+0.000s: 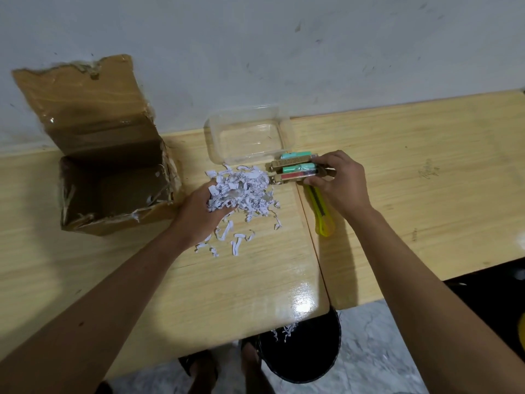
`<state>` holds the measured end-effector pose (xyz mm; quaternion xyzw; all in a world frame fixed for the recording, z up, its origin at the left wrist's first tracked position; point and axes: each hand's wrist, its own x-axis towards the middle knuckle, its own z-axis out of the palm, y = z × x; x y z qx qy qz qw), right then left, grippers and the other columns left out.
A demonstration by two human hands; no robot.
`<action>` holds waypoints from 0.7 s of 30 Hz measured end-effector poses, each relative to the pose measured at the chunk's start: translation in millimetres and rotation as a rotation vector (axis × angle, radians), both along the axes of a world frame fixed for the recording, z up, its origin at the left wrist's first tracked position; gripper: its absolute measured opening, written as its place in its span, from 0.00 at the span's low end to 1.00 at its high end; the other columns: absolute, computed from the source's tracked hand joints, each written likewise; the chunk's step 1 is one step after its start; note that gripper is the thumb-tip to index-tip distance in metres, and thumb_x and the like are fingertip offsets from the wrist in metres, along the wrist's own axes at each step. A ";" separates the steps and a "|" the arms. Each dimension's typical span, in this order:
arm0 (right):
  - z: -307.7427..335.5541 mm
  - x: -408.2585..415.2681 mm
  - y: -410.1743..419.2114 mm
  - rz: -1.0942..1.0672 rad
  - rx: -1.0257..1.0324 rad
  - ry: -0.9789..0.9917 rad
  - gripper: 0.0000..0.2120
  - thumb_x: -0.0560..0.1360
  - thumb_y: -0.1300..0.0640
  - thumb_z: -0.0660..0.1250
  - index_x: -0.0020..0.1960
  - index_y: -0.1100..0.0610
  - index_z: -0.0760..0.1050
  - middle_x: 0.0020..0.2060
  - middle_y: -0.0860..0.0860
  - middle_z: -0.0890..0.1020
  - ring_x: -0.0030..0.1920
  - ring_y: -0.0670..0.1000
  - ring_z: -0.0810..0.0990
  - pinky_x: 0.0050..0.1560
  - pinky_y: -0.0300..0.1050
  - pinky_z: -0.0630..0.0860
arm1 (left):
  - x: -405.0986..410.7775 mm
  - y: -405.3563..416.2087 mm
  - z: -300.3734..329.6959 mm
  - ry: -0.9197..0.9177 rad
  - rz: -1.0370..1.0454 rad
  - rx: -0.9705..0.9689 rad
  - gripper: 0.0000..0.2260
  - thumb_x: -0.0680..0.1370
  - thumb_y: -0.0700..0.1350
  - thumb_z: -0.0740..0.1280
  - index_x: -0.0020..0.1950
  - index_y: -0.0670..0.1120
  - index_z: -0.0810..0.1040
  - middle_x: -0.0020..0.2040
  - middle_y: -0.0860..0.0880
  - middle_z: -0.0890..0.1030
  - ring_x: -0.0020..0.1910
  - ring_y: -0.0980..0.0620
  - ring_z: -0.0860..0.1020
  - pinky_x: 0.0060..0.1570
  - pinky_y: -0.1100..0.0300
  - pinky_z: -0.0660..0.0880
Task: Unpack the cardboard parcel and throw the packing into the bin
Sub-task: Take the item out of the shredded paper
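Left hand (199,211) clutches shredded paper (244,189) for the black bin (301,351) (some already inside); right hand (338,183) grips unpacked battery packs (295,169). Best scoop loose strips together.

Cardboard parcel (113,177): far left on the table (397,166), against the wall.
Plastic container (250,137): right of the parcel, by the wall.
Shredded paper (241,191): before the container, under the left hand (199,211).
Packaged items (292,169): right of the paper, touching the right hand (338,180).
Utility knife (321,211): before the items.
Bin (304,354): on the floor, below the table's near edge.
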<state>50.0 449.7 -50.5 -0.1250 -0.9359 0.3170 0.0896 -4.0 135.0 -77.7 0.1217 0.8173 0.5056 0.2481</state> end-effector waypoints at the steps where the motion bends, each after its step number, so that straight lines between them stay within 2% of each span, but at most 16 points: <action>1: -0.3 0.7 -0.8 -0.012 0.001 0.010 0.23 0.66 0.57 0.83 0.60 0.57 0.84 0.53 0.50 0.83 0.51 0.49 0.83 0.57 0.45 0.82 | 0.0 -0.4 -0.3 0.004 -0.002 0.005 0.17 0.78 0.40 0.75 0.66 0.50 0.80 0.58 0.56 0.86 0.54 0.61 0.83 0.54 0.57 0.80; 4: -1.0 1.8 -2.9 -0.026 0.017 0.033 0.23 0.67 0.56 0.82 0.61 0.58 0.84 0.54 0.51 0.84 0.51 0.49 0.84 0.56 0.46 0.83 | -0.2 -1.8 -1.3 0.010 0.004 -0.008 0.17 0.78 0.42 0.75 0.65 0.53 0.80 0.58 0.56 0.86 0.58 0.53 0.84 0.60 0.47 0.81; 8: -1.4 5.4 -0.7 -0.038 0.011 0.052 0.21 0.69 0.57 0.81 0.61 0.59 0.84 0.54 0.51 0.85 0.49 0.45 0.83 0.55 0.32 0.79 | 0.2 -1.0 -0.8 0.003 0.005 0.019 0.18 0.78 0.40 0.75 0.66 0.52 0.80 0.59 0.57 0.85 0.60 0.58 0.83 0.62 0.51 0.80; 10: -1.3 9.7 2.2 -0.043 0.005 0.082 0.18 0.70 0.57 0.81 0.59 0.59 0.85 0.53 0.51 0.86 0.49 0.45 0.84 0.55 0.32 0.79 | -0.2 -1.5 -1.5 -0.003 0.007 0.013 0.18 0.78 0.41 0.75 0.66 0.52 0.80 0.59 0.56 0.85 0.60 0.56 0.83 0.63 0.48 0.80; 13: -2.5 17.4 3.0 -0.028 0.039 0.155 0.13 0.72 0.60 0.79 0.56 0.58 0.86 0.51 0.52 0.87 0.50 0.47 0.86 0.56 0.39 0.81 | 0.0 -1.0 -1.5 -0.010 0.019 0.004 0.17 0.78 0.40 0.75 0.65 0.51 0.80 0.58 0.56 0.86 0.58 0.57 0.84 0.59 0.53 0.80; 18: -3.8 19.8 3.1 -0.064 0.045 0.203 0.09 0.74 0.65 0.76 0.54 0.58 0.87 0.47 0.52 0.88 0.47 0.48 0.86 0.53 0.37 0.81 | 0.9 1.1 0.4 0.001 0.018 0.005 0.17 0.78 0.40 0.75 0.66 0.49 0.80 0.58 0.56 0.86 0.58 0.59 0.83 0.57 0.58 0.79; 19: -1.9 19.1 1.1 -0.076 0.052 0.214 0.09 0.74 0.65 0.76 0.53 0.58 0.87 0.47 0.52 0.88 0.46 0.49 0.86 0.52 0.38 0.81 | 0.9 1.3 0.6 0.001 0.019 0.003 0.17 0.78 0.40 0.75 0.66 0.49 0.80 0.58 0.56 0.86 0.56 0.60 0.84 0.56 0.59 0.79; 21: 4.8 17.8 -7.4 -0.083 0.007 0.255 0.07 0.75 0.63 0.75 0.52 0.58 0.87 0.47 0.51 0.87 0.47 0.48 0.86 0.52 0.39 0.81 | 1.7 2.1 0.9 0.000 0.022 -0.011 0.17 0.78 0.40 0.75 0.66 0.49 0.80 0.55 0.55 0.86 0.48 0.65 0.83 0.47 0.66 0.76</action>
